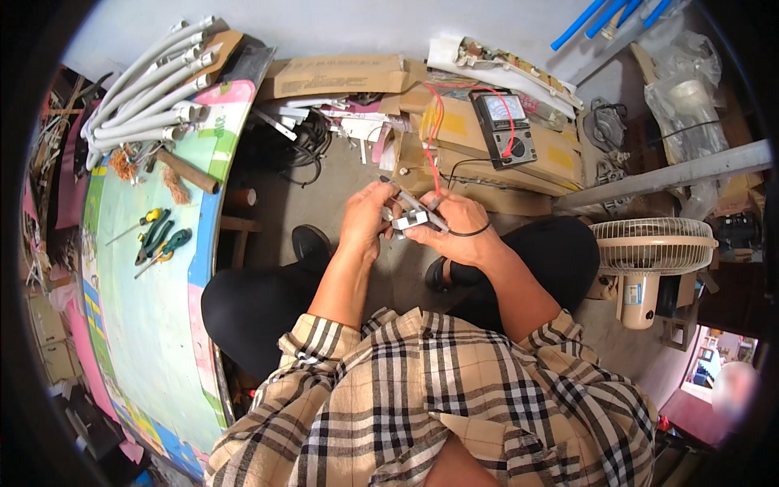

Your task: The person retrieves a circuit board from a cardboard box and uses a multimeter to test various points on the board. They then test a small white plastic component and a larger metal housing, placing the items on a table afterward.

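My left hand (365, 217) and my right hand (451, 229) meet above my knees around a small grey metal part (409, 219). The left fingers pinch the part from its left side. My right hand steadies it and holds a thin probe (415, 203) against its top; a red lead (431, 154) and a black lead (473, 232) run from there. The red lead climbs to an analogue multimeter (506, 128) lying on a cardboard box (454, 126) straight ahead.
A colourful round table (146, 325) at my left carries screwdrivers and green pliers (158, 238), a wooden stick and a bundle of white tubes (150, 85). A beige floor fan (649, 260) stands at right, below a grey metal bar (673, 172). Cables and cardboard clutter the floor ahead.
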`<move>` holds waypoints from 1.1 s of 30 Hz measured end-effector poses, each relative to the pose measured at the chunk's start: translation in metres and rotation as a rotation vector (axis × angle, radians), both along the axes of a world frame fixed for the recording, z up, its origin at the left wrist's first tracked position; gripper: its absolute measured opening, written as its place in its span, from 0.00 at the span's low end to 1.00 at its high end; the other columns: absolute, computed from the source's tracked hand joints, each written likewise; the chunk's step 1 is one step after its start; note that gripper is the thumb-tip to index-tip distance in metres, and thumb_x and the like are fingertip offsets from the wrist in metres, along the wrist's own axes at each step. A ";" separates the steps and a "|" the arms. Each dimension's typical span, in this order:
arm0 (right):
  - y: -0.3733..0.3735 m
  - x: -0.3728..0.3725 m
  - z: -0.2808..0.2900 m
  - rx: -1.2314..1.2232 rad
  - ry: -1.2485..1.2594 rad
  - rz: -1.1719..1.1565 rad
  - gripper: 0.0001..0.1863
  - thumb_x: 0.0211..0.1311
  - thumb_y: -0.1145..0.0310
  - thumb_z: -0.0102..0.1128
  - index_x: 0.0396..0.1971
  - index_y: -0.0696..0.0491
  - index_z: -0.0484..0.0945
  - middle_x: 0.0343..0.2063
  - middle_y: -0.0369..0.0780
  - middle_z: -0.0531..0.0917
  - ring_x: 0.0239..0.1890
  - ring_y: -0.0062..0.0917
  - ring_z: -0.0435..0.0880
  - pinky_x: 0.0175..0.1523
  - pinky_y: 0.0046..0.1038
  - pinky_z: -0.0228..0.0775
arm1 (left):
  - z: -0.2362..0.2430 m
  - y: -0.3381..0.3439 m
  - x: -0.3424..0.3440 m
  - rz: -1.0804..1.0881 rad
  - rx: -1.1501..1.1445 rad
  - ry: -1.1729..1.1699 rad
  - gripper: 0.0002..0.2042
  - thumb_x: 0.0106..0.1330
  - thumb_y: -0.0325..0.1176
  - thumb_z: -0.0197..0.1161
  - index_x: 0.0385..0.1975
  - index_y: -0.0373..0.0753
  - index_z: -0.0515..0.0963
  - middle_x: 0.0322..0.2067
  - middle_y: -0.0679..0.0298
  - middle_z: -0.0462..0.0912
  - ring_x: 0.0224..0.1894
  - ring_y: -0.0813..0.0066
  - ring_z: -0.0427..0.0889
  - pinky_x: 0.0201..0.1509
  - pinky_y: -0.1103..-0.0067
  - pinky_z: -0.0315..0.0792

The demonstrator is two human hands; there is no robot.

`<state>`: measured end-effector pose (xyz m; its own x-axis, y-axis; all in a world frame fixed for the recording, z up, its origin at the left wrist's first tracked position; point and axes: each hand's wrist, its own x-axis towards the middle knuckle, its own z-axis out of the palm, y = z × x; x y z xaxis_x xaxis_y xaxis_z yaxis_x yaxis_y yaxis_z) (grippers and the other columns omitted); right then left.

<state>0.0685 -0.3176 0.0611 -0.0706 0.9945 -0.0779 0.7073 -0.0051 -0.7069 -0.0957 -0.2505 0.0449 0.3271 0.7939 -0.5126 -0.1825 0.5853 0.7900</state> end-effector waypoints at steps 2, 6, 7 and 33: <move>-0.001 -0.001 -0.001 0.049 -0.014 0.005 0.31 0.48 0.40 0.66 0.29 0.58 0.77 0.31 0.45 0.78 0.33 0.42 0.80 0.38 0.39 0.69 | 0.000 0.000 0.000 -0.013 0.003 0.002 0.09 0.59 0.35 0.56 0.28 0.36 0.74 0.16 0.64 0.73 0.13 0.79 0.66 0.12 0.83 0.56; 0.000 0.005 0.012 0.019 -0.167 0.134 0.31 0.50 0.39 0.63 0.25 0.59 0.77 0.28 0.44 0.77 0.29 0.43 0.79 0.35 0.39 0.69 | 0.000 -0.001 -0.002 -0.046 -0.025 -0.002 0.09 0.59 0.36 0.57 0.29 0.36 0.74 0.15 0.63 0.73 0.11 0.80 0.62 0.12 0.84 0.54; 0.000 0.008 0.010 0.058 -0.119 0.137 0.30 0.52 0.41 0.62 0.25 0.59 0.77 0.27 0.45 0.77 0.29 0.43 0.79 0.35 0.39 0.69 | 0.000 0.000 -0.003 -0.065 -0.025 -0.013 0.10 0.59 0.37 0.57 0.29 0.36 0.74 0.15 0.64 0.73 0.11 0.80 0.63 0.11 0.84 0.54; 0.017 -0.001 -0.011 -0.116 0.764 -0.348 0.15 0.67 0.60 0.46 0.42 0.55 0.75 0.23 0.38 0.78 0.19 0.17 0.75 0.28 0.23 0.68 | -0.003 0.025 -0.011 0.219 0.117 -0.141 0.14 0.68 0.39 0.53 0.32 0.32 0.74 0.25 0.62 0.75 0.19 0.78 0.71 0.23 0.81 0.71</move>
